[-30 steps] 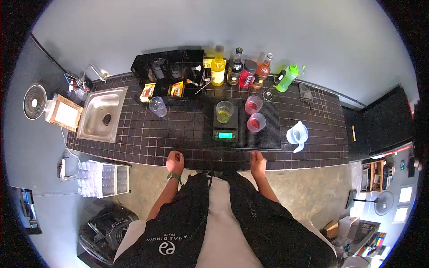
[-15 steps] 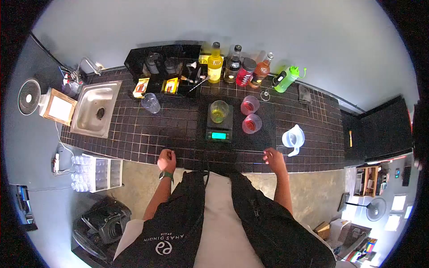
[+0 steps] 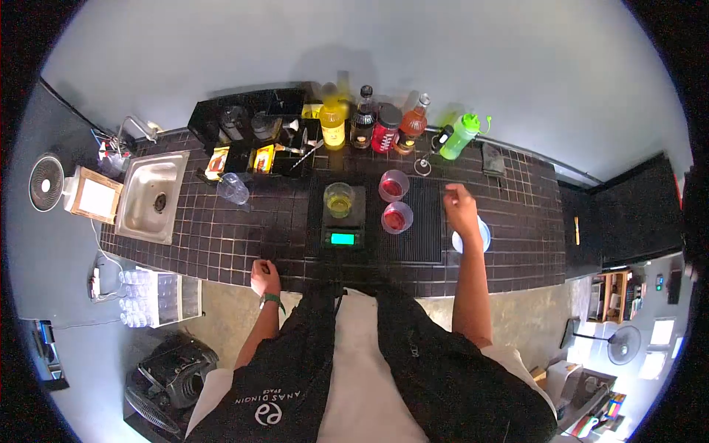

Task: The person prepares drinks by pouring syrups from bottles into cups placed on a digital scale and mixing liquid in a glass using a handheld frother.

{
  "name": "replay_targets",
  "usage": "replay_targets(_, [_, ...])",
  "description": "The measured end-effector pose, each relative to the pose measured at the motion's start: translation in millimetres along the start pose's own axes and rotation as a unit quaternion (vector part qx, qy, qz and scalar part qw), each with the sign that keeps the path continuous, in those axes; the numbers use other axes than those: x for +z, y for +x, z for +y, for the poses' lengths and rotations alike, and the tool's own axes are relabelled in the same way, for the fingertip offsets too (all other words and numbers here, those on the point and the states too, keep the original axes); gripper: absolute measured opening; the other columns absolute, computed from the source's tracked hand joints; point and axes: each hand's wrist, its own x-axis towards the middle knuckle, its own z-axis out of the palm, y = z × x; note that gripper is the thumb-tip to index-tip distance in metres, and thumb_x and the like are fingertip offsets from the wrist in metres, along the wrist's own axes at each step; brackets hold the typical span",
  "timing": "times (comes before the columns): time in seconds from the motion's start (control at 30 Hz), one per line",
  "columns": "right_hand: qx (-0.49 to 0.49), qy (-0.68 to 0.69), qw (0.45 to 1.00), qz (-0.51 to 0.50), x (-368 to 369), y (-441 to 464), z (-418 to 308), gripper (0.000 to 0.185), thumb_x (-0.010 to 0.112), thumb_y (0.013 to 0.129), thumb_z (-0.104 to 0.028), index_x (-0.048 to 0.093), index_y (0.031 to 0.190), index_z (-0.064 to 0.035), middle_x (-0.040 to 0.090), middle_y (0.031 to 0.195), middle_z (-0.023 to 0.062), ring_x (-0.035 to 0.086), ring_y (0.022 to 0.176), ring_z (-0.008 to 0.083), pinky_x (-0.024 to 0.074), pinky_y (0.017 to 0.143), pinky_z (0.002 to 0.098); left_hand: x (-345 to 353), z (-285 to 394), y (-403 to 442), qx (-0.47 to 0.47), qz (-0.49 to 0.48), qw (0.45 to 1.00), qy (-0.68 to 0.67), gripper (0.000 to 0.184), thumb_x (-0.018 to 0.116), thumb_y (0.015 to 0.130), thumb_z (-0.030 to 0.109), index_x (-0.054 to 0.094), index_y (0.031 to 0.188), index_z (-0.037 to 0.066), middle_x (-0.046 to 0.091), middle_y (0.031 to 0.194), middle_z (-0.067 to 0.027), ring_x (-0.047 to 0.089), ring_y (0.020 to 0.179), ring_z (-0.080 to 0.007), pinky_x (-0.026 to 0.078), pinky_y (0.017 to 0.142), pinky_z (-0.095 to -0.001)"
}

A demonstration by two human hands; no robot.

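Observation:
My left hand [image 3: 265,277] rests at the counter's front edge, fingers curled in with nothing in them. Over the right part of the counter my right hand [image 3: 461,209] is raised with bent fingers; whether they are apart is too blurred to tell. It partly covers a clear pitcher [image 3: 484,235]. To its left, two cups with red liquid [image 3: 394,186] [image 3: 396,218] stand on a black mat [image 3: 425,244]. A cup with yellow-green liquid [image 3: 339,201] sits on a digital scale [image 3: 343,238] with a lit display.
Along the wall stand a yellow bottle [image 3: 333,129], a dark bottle [image 3: 363,122], a red jar [image 3: 386,131], an orange-red bottle [image 3: 412,129] and a green squeeze bottle [image 3: 461,138]. At left are a black organizer [image 3: 284,159], a tipped clear cup [image 3: 233,189] and a sink [image 3: 153,199].
My right hand has moved forward from the counter's front edge to above the pitcher. My left hand stays near the edge. The camera view has shifted slightly.

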Motion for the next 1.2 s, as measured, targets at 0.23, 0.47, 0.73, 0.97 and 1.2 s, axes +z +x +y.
replay_targets(0.23, [-0.109, 0.092, 0.977, 0.160, 2, 101, -57, 0.010, 0.068, 0.091, -0.005, 0.066, 0.099, 0.0006, 0.068, 0.085, 0.0132, 0.065, 0.072, 0.0218, 0.0533, 0.069, 0.0347, 8, -6, -3, 0.001, 0.015, 1.000, 0.017, 0.014, 0.070, 0.090, 0.017, 0.061, 0.087, 0.007, 0.059, 0.075, -0.0092, 0.060, 0.069, -0.0308, 0.048, 0.062, -0.0449])
replay_targets(0.47, [-0.193, 0.003, 0.959, 0.207, 30, 202, -83, 0.056, 0.081, 0.082, -0.014, 0.056, 0.132, -0.0028, 0.069, 0.098, 0.0158, 0.067, 0.086, 0.0296, 0.0551, 0.078, 0.0413, 10, 2, -6, -0.038, 0.036, 0.998, 0.018, 0.013, 0.069, 0.089, 0.017, 0.060, 0.085, 0.008, 0.057, 0.072, -0.0095, 0.057, 0.066, -0.0307, 0.047, 0.061, -0.0448])
replay_targets(0.73, [-0.062, 0.053, 0.995, -0.057, 50, 254, -27, 0.059, 0.088, 0.077, -0.026, 0.066, 0.123, 0.0024, 0.077, 0.102, 0.0190, 0.075, 0.091, 0.0268, 0.0575, 0.084, 0.0377, 10, 2, -2, -0.018, 0.044, 0.998, 0.043, 0.014, 0.069, 0.090, 0.016, 0.059, 0.082, 0.010, 0.053, 0.068, -0.0085, 0.056, 0.062, -0.0306, 0.046, 0.058, -0.0447])
replay_targets(0.97, [-0.080, 0.015, 0.996, -0.046, 51, 259, -18, 0.031, 0.086, 0.081, -0.022, 0.075, 0.101, -0.0005, 0.078, 0.090, 0.0143, 0.075, 0.082, 0.0218, 0.0564, 0.076, 0.0354, 13, 0, -3, -0.021, 0.044, 0.998, 0.038, 0.014, 0.068, 0.091, 0.014, 0.058, 0.083, 0.008, 0.054, 0.071, -0.0095, 0.056, 0.063, -0.0312, 0.046, 0.059, -0.0447])
replay_targets(1.2, [-0.097, -0.005, 0.995, -0.029, 52, 256, -16, 0.044, 0.088, 0.077, -0.027, 0.072, 0.108, 0.0001, 0.076, 0.093, 0.0210, 0.075, 0.088, 0.0359, 0.0581, 0.078, 0.0436, 13, -4, -3, -0.030, 0.027, 0.998, 0.049, 0.012, 0.068, 0.090, 0.014, 0.059, 0.086, 0.007, 0.056, 0.072, -0.0103, 0.057, 0.064, -0.0311, 0.047, 0.060, -0.0439])
